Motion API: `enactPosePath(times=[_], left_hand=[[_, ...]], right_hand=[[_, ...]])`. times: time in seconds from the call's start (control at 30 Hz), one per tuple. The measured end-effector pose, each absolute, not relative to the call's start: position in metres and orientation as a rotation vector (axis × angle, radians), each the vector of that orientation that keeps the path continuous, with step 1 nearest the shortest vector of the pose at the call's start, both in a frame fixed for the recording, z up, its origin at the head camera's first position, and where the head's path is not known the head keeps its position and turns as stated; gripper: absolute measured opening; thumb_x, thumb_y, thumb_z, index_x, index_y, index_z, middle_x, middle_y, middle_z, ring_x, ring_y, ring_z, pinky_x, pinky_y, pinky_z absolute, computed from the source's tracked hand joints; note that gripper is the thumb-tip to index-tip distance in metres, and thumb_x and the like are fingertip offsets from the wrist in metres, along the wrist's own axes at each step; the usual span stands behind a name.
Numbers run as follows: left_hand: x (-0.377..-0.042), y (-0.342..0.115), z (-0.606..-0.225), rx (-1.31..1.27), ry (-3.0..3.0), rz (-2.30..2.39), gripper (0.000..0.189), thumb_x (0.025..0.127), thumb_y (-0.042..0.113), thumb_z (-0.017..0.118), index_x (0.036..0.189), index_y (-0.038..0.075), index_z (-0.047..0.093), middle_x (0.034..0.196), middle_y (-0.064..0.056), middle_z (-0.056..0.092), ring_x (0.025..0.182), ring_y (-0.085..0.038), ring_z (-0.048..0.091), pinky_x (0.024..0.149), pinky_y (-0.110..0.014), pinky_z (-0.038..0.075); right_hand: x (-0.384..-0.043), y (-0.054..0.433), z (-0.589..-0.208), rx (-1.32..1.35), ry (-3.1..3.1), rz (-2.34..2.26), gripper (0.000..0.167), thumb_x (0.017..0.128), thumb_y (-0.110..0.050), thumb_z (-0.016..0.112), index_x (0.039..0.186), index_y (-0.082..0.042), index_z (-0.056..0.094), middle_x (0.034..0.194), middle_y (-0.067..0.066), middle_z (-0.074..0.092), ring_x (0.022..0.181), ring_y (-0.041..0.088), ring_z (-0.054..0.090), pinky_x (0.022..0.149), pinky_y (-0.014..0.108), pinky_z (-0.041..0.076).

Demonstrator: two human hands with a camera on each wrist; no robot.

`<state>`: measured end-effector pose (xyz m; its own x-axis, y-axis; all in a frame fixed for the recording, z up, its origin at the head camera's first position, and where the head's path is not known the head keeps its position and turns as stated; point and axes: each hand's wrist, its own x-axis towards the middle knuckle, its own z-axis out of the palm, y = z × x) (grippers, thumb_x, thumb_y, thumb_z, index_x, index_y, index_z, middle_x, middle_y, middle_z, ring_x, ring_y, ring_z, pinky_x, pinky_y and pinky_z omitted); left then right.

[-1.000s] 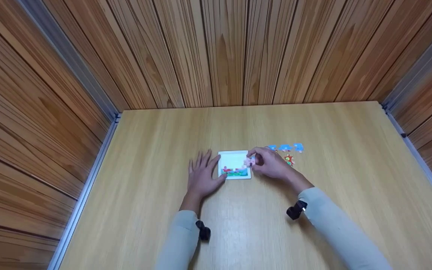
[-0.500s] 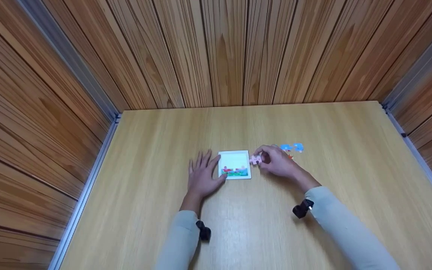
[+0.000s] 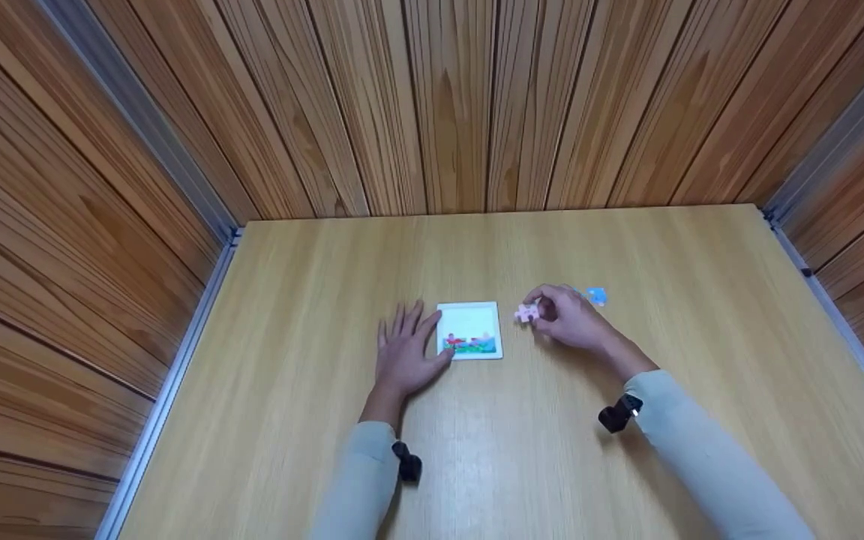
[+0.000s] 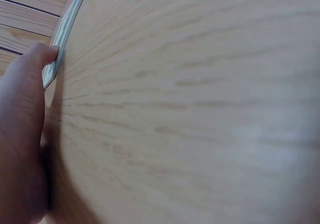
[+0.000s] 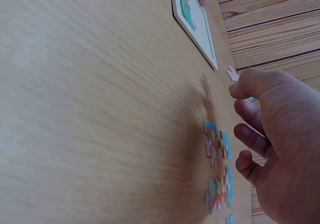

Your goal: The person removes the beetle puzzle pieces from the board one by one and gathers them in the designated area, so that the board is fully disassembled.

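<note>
Pink puzzle piece [image 3: 526,313]: right of the white tray [image 3: 469,319], apart from it.
Right hand [image 3: 573,319]: thumb and finger pinching that piece.
Left hand [image 3: 406,358]: fingers spread, thumb on the tray's edge.
Loose pieces [image 5: 216,194]: on the table [image 3: 312,315] nearby.
</note>
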<state>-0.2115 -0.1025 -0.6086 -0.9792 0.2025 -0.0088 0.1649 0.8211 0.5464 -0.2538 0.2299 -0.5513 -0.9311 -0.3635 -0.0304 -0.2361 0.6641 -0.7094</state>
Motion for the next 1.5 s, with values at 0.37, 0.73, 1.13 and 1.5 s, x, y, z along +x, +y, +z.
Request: enactPosePath(times=[0.37, 0.73, 1.13, 1.5], left_hand=[[-0.213, -0.103, -0.612, 0.299, 2.924, 0.899, 0.084, 0.099, 0.066, 0.061, 0.173, 0.03, 0.047, 0.19, -0.009, 0.025, 0.18, -0.044, 0.01, 0.142, -0.074, 0.001], [-0.21, -0.102, -0.607, 0.299, 2.926, 0.868, 0.082, 0.1, 0.065, 0.06, 0.173, 0.03, 0.046, 0.191, -0.009, 0.025, 0.18, -0.044, 0.01, 0.142, -0.074, 0.001], [-0.211, -0.104, -0.611, 0.317, 2.942, 0.91, 0.083, 0.098, 0.064, 0.063, 0.172, 0.027, 0.049, 0.189, -0.013, 0.027, 0.179, -0.046, 0.013, 0.141, -0.076, 0.002], [-0.211, -0.104, -0.611, 0.319, 2.922, 0.911, 0.084, 0.099, 0.066, 0.061, 0.173, 0.029, 0.047, 0.19, -0.011, 0.025, 0.18, -0.045, 0.009, 0.141, -0.076, 0.0]], right_hand=[[-0.256, 0.254, -0.541, -0.442, 2.714, -1.114, 0.033, 0.106, -0.004, 0.074, 0.139, -0.005, 0.069, 0.119, 0.015, 0.065, 0.114, 0.028, 0.056, 0.087, 0.022, 0.046], [-0.258, 0.279, -0.536, -0.438, 2.77, -1.091, 0.032, 0.105, -0.003, 0.075, 0.137, -0.001, 0.071, 0.113, 0.016, 0.069, 0.112, 0.03, 0.06, 0.092, 0.029, 0.046], [-0.254, 0.305, -0.535, -0.419, 2.795, -1.07, 0.03, 0.105, -0.001, 0.073, 0.135, 0.0, 0.069, 0.113, 0.018, 0.067, 0.112, 0.031, 0.059, 0.092, 0.022, 0.044], [-0.249, 0.33, -0.542, -0.365, 2.798, -1.043, 0.032, 0.106, 0.0, 0.072, 0.137, 0.0, 0.068, 0.114, 0.017, 0.066, 0.109, 0.029, 0.059, 0.088, 0.014, 0.043]])
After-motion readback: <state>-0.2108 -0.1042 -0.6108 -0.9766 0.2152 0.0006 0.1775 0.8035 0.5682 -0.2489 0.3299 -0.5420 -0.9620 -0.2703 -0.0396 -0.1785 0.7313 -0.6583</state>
